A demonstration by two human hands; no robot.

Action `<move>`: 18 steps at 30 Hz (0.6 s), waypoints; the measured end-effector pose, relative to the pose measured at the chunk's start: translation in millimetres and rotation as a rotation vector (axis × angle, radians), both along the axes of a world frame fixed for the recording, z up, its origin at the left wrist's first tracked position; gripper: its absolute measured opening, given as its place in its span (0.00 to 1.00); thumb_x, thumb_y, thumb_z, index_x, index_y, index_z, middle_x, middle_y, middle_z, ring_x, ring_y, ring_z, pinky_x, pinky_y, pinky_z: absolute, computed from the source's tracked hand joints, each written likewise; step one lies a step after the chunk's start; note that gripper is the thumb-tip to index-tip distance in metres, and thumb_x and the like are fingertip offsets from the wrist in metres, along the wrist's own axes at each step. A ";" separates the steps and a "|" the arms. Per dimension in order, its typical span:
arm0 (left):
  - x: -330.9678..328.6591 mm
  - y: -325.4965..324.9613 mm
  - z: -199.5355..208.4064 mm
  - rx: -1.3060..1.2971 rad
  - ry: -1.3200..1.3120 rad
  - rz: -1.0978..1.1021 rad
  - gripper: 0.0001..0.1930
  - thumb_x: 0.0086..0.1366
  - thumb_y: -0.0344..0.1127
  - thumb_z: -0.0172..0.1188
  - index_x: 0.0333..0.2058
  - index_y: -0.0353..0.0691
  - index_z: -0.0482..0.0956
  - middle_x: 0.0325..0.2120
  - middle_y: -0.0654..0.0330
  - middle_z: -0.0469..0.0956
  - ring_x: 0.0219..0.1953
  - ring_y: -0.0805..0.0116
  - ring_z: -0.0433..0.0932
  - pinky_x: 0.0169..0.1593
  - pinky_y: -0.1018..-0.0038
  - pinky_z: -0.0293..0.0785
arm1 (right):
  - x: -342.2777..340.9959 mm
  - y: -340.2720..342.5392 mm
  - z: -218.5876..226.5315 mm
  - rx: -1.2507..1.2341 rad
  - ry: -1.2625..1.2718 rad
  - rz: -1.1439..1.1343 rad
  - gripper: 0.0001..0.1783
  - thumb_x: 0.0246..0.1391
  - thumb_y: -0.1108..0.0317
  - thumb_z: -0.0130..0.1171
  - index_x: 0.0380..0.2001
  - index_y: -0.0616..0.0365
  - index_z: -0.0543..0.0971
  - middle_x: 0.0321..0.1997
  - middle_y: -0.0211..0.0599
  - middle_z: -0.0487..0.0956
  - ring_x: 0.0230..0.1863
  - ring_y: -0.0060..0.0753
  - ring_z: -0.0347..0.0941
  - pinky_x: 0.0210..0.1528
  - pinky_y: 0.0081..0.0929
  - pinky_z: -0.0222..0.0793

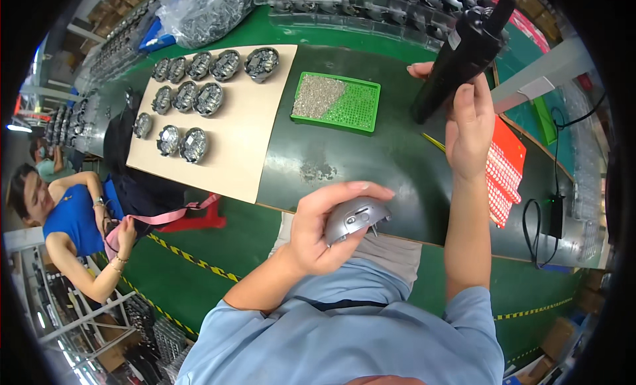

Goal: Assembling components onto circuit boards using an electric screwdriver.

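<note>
Head view showed left hand (318,229) cupping a grey housing (356,218), right hand (469,123) gripping a black driver (464,57); tilted housing might slip.

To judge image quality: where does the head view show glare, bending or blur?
Head view: glare patches on the dark green glossy table; its near edge bends with the fisheye; corners are black; the left hand holding the rounded silver metal housing is sharp; the rim looks softer.

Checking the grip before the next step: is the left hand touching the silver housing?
Touching. The head view shows the left hand wrapped around the silver housing, its fingers curled over the top and thumb beneath.
</note>
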State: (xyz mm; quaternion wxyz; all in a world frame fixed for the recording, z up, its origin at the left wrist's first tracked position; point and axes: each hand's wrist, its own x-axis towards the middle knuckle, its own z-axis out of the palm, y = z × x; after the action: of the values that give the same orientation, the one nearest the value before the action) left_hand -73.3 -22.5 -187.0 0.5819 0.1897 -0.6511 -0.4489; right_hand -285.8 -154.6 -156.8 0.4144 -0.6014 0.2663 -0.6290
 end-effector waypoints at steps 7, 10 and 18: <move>-3.7 12.5 2.1 0.024 0.114 -0.015 0.31 0.68 0.17 0.53 0.66 0.40 0.54 0.51 0.27 0.76 0.48 0.50 0.83 0.50 0.63 0.81 | -1.5 3.7 -7.6 0.087 0.000 -0.152 0.22 0.75 0.57 0.49 0.57 0.66 0.75 0.49 0.43 0.83 0.53 0.30 0.77 0.63 0.30 0.69; -0.8 16.3 11.5 0.100 0.073 -0.042 0.27 0.76 0.30 0.50 0.67 0.50 0.48 0.48 0.20 0.74 0.34 0.45 0.85 0.37 0.57 0.85 | -5.5 0.1 -8.2 0.153 0.059 -0.293 0.17 0.74 0.63 0.53 0.54 0.67 0.75 0.48 0.42 0.83 0.51 0.29 0.80 0.60 0.28 0.74; 10.5 23.9 21.8 0.175 0.276 -0.102 0.16 0.76 0.23 0.48 0.58 0.40 0.61 0.49 0.27 0.76 0.42 0.56 0.84 0.47 0.63 0.82 | -37.3 10.4 -4.1 0.229 0.702 -0.484 0.16 0.65 0.64 0.64 0.47 0.66 0.79 0.44 0.42 0.82 0.44 0.32 0.80 0.49 0.27 0.74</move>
State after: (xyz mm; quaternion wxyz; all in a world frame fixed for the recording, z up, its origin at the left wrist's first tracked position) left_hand -62.8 1.4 -165.2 0.6235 0.1430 -0.5324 -0.5544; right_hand -323.1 -144.2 -160.9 0.2036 -0.6491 0.5923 -0.4318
